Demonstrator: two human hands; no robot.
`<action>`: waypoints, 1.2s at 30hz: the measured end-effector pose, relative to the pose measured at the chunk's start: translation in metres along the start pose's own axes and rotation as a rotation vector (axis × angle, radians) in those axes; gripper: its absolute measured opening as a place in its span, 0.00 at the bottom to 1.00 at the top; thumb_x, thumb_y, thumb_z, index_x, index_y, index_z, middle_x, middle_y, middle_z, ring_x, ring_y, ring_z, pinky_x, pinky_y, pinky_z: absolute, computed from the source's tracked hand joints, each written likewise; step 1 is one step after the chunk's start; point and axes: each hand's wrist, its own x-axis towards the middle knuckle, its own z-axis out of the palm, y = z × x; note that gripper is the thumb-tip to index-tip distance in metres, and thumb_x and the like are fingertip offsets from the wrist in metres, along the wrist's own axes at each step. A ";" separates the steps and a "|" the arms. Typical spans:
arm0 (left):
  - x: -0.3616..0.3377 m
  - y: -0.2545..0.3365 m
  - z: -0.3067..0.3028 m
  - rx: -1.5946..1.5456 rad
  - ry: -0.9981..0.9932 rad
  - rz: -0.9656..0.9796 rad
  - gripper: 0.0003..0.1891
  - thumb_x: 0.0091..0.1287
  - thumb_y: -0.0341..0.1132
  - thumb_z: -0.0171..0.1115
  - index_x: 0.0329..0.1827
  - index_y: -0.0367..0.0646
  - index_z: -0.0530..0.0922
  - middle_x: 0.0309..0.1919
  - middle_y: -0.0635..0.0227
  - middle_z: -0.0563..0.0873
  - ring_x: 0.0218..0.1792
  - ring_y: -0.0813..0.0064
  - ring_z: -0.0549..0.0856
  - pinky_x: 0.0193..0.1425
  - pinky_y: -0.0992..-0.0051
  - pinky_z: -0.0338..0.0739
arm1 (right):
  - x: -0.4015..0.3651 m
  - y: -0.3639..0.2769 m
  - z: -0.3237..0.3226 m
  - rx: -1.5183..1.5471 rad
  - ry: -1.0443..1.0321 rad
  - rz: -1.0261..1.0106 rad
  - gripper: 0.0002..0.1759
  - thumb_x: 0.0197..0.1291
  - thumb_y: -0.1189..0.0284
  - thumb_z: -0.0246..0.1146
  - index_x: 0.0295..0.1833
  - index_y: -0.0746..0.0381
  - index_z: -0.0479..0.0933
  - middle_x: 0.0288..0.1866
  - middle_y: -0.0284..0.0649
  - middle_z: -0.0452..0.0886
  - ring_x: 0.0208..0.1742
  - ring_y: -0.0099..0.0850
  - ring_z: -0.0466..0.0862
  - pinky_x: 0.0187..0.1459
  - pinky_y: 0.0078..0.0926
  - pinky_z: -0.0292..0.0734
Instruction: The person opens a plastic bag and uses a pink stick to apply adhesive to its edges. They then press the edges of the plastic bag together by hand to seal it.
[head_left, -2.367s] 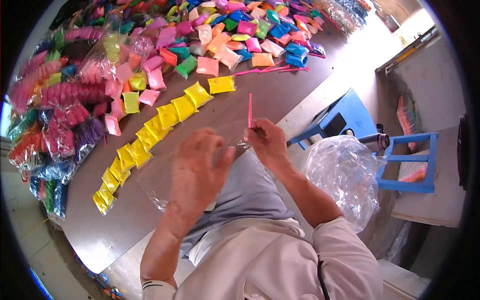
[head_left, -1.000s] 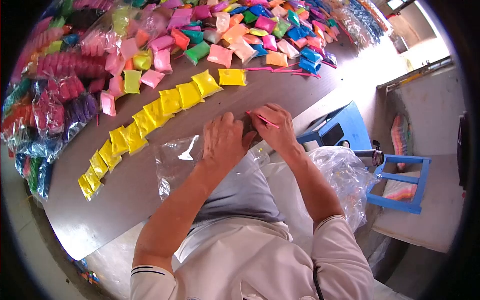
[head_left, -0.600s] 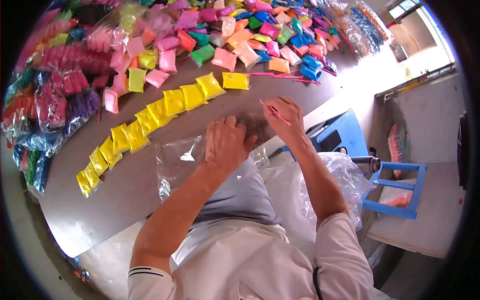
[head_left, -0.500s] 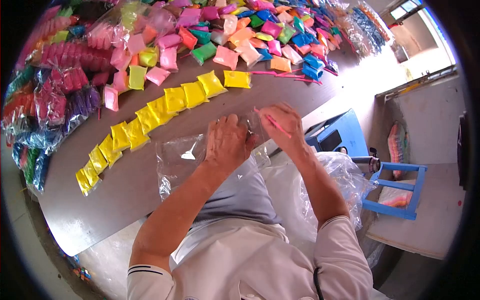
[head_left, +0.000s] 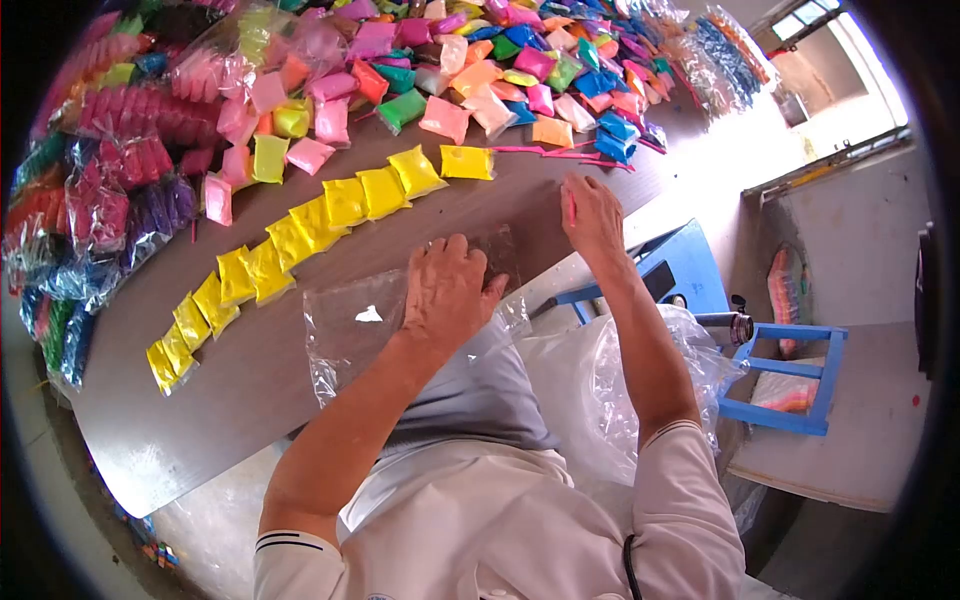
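seen from above, looking down a person's own arms: a pale short-sleeved shirt [head_left: 500,530] and grey trousers [head_left: 465,390] at a dark brown worktop [head_left: 230,420].

the left hand [head_left: 445,290] lies palm down on a clear plastic bag [head_left: 350,325], its fingers extended and slightly bent, the thumb apart from them. the clear plastic bag lies flat on the worktop near its close edge, showing on both sides of the left hand.

the right hand [head_left: 593,218] is raised further forward and to the right, well apart from the left hand. its fingers are closed around a pink stick [head_left: 569,208], of which only a short piece shows.

beyond the left hand, a row of yellow packets [head_left: 345,203] runs diagonally from lower left to upper right, most of them overlapping. just past its right end, more pink sticks [head_left: 545,152] lie on the worktop.

across the far side spreads a large heap of small packets [head_left: 470,75] in pink, orange, green, blue and other colours; at the left are bundles in clear wrapping [head_left: 150,110].

to the right of the worktop are a large crumpled plastic bag [head_left: 615,400] beside the right forearm, a dark bottle [head_left: 738,328] and blue furniture [head_left: 825,390].
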 end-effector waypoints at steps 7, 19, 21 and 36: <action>-0.002 -0.003 0.003 -0.041 0.059 0.024 0.16 0.58 0.48 0.73 0.33 0.43 0.82 0.37 0.61 0.79 0.44 0.59 0.81 0.47 0.58 0.74 | 0.000 -0.048 -0.029 0.404 0.000 -0.019 0.14 0.55 0.74 0.68 0.48 0.64 0.80 0.38 0.48 0.84 0.43 0.48 0.85 0.47 0.45 0.79; -0.003 -0.003 -0.001 -0.025 0.015 0.024 0.17 0.59 0.48 0.72 0.36 0.42 0.83 0.38 0.60 0.79 0.43 0.59 0.81 0.47 0.58 0.73 | -0.013 -0.057 -0.003 0.625 -0.284 0.029 0.12 0.66 0.64 0.67 0.42 0.63 0.82 0.29 0.40 0.81 0.30 0.33 0.82 0.34 0.33 0.76; -0.005 -0.004 0.001 -0.027 0.035 0.030 0.17 0.59 0.48 0.73 0.35 0.42 0.83 0.37 0.61 0.78 0.43 0.60 0.81 0.47 0.58 0.73 | -0.017 -0.040 -0.006 0.764 -0.241 0.245 0.13 0.69 0.62 0.65 0.40 0.62 0.81 0.27 0.34 0.77 0.29 0.25 0.77 0.32 0.27 0.72; -0.001 -0.001 -0.002 -0.005 0.017 0.028 0.15 0.61 0.47 0.71 0.32 0.44 0.82 0.37 0.62 0.79 0.44 0.62 0.82 0.51 0.59 0.74 | -0.055 -0.052 -0.036 0.406 -0.123 0.141 0.23 0.61 0.63 0.72 0.58 0.62 0.80 0.48 0.46 0.85 0.52 0.43 0.84 0.54 0.38 0.79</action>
